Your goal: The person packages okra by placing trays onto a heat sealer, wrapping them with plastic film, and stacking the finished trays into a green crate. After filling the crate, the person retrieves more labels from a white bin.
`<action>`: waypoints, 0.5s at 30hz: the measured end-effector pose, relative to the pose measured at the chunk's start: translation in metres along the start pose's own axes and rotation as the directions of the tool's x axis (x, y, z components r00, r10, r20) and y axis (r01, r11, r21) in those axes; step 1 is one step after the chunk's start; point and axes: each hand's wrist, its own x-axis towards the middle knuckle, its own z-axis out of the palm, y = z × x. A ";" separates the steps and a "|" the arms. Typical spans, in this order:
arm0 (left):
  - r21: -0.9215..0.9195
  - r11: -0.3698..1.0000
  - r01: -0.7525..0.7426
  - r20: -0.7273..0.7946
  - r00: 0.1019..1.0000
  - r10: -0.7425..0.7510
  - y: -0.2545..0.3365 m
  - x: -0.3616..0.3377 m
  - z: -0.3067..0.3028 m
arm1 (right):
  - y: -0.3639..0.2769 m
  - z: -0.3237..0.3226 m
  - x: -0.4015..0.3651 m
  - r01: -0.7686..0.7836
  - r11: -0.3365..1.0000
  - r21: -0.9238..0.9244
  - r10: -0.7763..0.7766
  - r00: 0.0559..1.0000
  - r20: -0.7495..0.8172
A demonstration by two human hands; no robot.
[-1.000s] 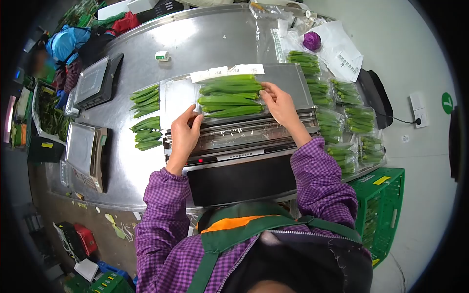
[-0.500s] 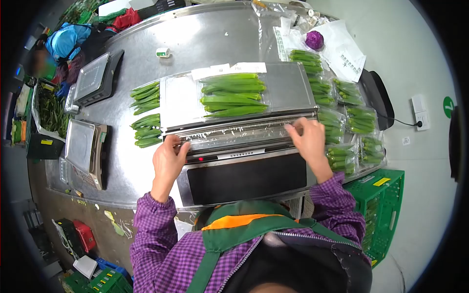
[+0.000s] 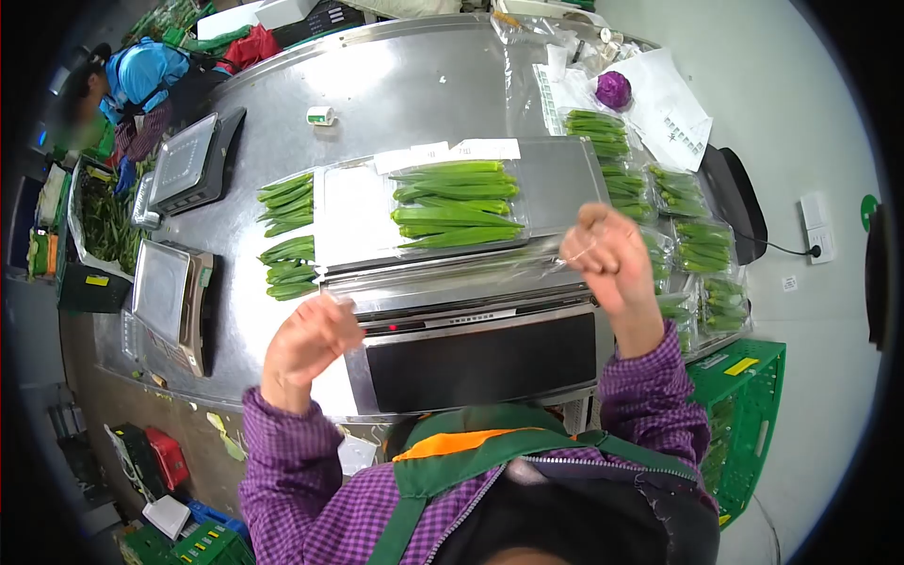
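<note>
My left hand (image 3: 315,339) is closed in front of the sealing machine's left end, its fingertips slightly blurred; what they pinch, if anything, I cannot make out. Raised over the machine's right end, my right hand (image 3: 610,256) is closed on clear plastic film (image 3: 539,256), which trails left from its fingers as a blurred strip. Between and beyond the hands, okra pods (image 3: 459,205) in a clear bag lie on the metal plate (image 3: 556,179) of the sealing machine (image 3: 478,358). A red light glows on its front bar.
Okra bundles (image 3: 287,264) lie left of the machine; several bagged okra packs (image 3: 704,243) lie right. Two scales (image 3: 169,292) stand at left. A purple cabbage (image 3: 613,90) rests on papers. Green crates (image 3: 749,424) stand at lower right. Another person (image 3: 146,80) works at far left.
Both hands have come away from the sealing bar. The left moved down and toward me; the right lifted, with film trailing from it. The okra bag stays on the plate.
</note>
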 end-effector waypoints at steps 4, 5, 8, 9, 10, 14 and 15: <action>-0.086 0.917 -0.388 -0.013 0.921 0.389 0.060 0.072 0.022 | -0.029 0.037 0.069 0.334 0.898 -0.288 -0.375 0.921 -0.102; 0.045 0.876 -0.480 -0.060 0.874 0.482 0.065 0.099 0.017 | -0.023 0.023 0.097 0.380 0.843 -0.381 -0.410 0.912 0.005; 0.945 0.293 -0.148 -0.067 0.786 0.615 0.036 0.185 -0.046 | 0.006 -0.018 0.142 0.091 0.457 -0.885 -0.152 0.988 0.024; 0.997 -0.079 -0.002 0.047 0.821 0.569 0.014 0.201 -0.081 | 0.041 -0.061 0.155 0.240 0.162 -0.957 -0.209 0.956 0.204; 0.995 -0.091 -0.051 0.092 0.840 0.535 -0.008 0.207 -0.081 | 0.068 -0.098 0.164 0.360 -0.152 -0.921 -0.206 0.899 0.386; 0.911 0.413 0.017 -0.182 0.913 0.364 -0.010 0.195 -0.075 | 0.055 -0.064 0.127 0.036 0.152 -0.988 -0.041 0.999 0.030; 0.908 0.417 0.031 -0.193 0.916 0.352 -0.015 0.186 -0.073 | 0.049 -0.059 0.121 -0.149 0.343 -0.927 0.062 0.989 -0.136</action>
